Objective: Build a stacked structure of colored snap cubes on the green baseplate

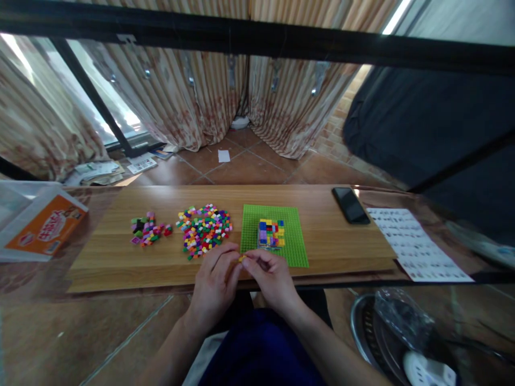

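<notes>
Fingers of the left hand and right hand meet at their tips, pinched narrow on a small yellow plastic piece; which hand bears the main grip cannot be told. The piece is at the near-left corner of a square green studded baseplate, which the hands partly cover. At two o'clock from the piece, a multicoloured block of plastic bricks sits on that plate. At ten o'clock, a large heap of loose multicoloured bricks lies close to the left hand; beyond it, a smaller pink-and-green heap. Farther out on the wood-grain tabletop: a black smartphone, between two and three o'clock. Outermost: a white printed sheet at three, a clear plastic box with an orange label at nine.
</notes>
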The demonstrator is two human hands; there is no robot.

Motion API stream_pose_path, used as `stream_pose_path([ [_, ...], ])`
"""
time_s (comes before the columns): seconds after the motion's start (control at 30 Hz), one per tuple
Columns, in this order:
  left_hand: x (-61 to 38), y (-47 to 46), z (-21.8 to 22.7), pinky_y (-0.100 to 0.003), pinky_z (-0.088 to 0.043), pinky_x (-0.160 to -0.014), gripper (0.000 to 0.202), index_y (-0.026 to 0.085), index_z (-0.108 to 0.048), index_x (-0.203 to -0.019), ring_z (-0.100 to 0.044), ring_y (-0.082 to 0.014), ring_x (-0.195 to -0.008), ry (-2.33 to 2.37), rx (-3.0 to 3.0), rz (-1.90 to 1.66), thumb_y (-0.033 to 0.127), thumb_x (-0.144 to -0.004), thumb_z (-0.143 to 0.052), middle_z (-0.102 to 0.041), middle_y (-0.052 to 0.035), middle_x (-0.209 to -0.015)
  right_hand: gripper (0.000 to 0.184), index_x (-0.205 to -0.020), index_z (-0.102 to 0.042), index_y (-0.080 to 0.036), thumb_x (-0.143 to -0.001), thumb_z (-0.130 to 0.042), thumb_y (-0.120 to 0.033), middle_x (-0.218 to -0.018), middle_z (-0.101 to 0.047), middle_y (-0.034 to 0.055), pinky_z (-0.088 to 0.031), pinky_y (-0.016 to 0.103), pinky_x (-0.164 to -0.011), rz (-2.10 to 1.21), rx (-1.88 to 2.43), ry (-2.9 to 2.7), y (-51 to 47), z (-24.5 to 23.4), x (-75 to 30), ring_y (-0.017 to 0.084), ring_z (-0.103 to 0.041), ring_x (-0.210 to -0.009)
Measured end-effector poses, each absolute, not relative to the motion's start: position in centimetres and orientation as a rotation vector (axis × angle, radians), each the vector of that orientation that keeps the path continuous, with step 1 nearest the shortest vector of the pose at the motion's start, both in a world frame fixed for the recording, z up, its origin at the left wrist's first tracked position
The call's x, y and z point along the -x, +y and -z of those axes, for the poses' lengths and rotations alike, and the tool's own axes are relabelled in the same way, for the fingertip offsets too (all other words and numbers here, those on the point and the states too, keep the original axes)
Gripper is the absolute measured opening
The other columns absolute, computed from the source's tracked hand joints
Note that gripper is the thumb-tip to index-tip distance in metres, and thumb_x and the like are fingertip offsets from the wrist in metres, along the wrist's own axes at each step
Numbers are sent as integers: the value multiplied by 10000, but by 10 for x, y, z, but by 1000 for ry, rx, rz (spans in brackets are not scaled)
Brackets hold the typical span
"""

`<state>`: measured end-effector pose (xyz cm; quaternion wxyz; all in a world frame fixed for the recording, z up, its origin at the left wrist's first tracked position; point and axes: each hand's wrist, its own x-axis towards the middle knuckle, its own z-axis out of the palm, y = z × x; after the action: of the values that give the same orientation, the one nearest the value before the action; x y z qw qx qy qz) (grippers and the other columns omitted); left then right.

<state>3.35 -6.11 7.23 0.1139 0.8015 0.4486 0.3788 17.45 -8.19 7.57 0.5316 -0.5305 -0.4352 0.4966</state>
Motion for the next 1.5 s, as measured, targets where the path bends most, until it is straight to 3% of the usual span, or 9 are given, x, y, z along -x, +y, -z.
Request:
stream_pose_path([
  [0.2,-56,-62,-73,-390,-529,-943,157,233,-612,-1020,-614,-212,-1065,1254,-2285,-1015,268,-901,-516,-644,-74,-1102,144,-838,-724,-203,-787,-660,-322,-815,-726,29,-531,288,-714,-1026,1323,-1087,-88,-76,-209,160,-656,-756],
  [0.47,-69,-49,-67,-446,-487,-1014,299,224,-572,-1168,-567,-244,-1156,1278,-2238,-923,270,-880,-503,-611,-95,-1184,218,-927,-704,-184,-838,-579,-339,-859,-728,52,-534,318,-728,-622,1561,-1191,-73,-67,-263,182,-662,-776],
  [0.77,-84,-39,-69,-430,-452,-1054,350,210,-538,-1237,-526,-236,-1213,1251,-2305,-884,233,-890,-494,-556,-104,-1267,170,-868,-722,-226,-884,-555,-249,-946,-657,68,-494,345,-841,-302,1611,-1556,-50,-67,-262,197,-602,-911],
  [0.97,-88,-35,-66,-455,-448,-1052,372,222,-536,-1256,-509,-255,-1228,1237,-2321,-845,232,-885,-498,-523,-109,-1309,150,-853,-743,-245,-856,-593,-237,-954,-617,56,-490,337,-834,-332,1598,-1496,-47,-59,-260,190,-587,-933],
  [1.13,-93,-33,-64,-454,-449,-1045,408,221,-519,-1295,-499,-260,-1229,1206,-2401,-791,211,-888,-490,-493,-118,-1337,115,-823,-746,-220,-789,-645,-262,-937,-616,54,-490,284,-676,-535,1580,-1271,-44,-57,-258,173,-606,-847],
  [1.5,-106,-33,-66,-480,-468,-970,438,207,-520,-1320,-528,-304,-1173,1361,-2643,-521,193,-884,-490,-474,-143,-1392,132,-754,-738,-209,-680,-722,-317,-878,-638,35,-489,287,-665,-702,1486,-1064,-36,-47,-259,138,-576,-705],
])
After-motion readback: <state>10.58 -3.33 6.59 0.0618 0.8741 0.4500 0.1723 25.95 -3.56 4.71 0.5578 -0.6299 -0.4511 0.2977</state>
